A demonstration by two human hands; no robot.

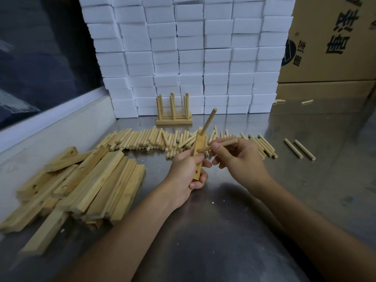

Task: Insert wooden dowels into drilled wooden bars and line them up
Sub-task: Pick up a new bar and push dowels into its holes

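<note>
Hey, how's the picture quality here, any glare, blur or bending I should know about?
Head view: soft glare on the steel table; wide-angle bending bows the foam blocks; bar pile blurs toward the lower left; hands and dowel are sharp.

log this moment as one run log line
left hand: grips drilled bar, one dowel seated | right hand: pinches second dowel at middle hole | finished bars by foam blocks

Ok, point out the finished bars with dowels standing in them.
Head view, centre back: the finished bars lie on the steel table against the stacked white foam blocks, just behind the row of loose dowels.
</note>
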